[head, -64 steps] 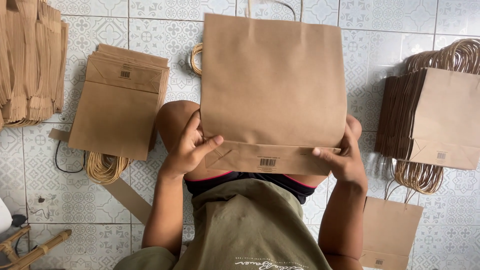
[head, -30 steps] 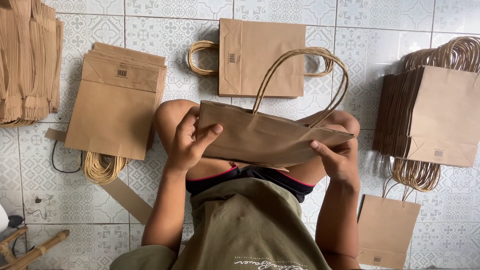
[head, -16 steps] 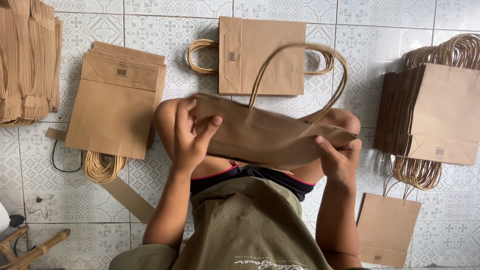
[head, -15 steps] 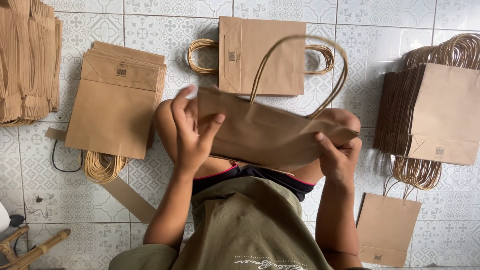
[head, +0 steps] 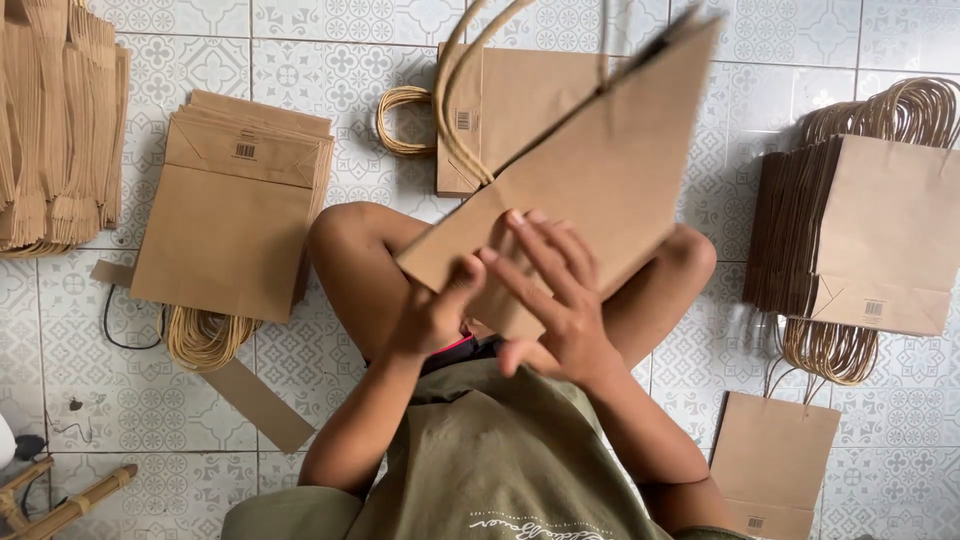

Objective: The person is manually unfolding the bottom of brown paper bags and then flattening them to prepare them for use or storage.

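The flat brown paper carrier bag with twisted paper-cord handles [head: 600, 170] is held tilted above the lap, its handle end raised towards the camera and blurred. It is gripped at its lower corner by the left hand [head: 435, 315], thumb on the near face, remaining fingers hidden behind. The right hand [head: 555, 300] is laid on the same face with fingers spread.

The patterned tiled floor [head: 330, 50] carries the other bags. A large upright stack of brown bags [head: 865, 235] is seen at the right, a flat pile of folded bags [head: 235, 205] at the left, and one single bag [head: 520, 95] ahead. By judgement, many bags are finished and the held one is in progress.

Free floor remains ahead of the knees; both sides are bounded by stacks.
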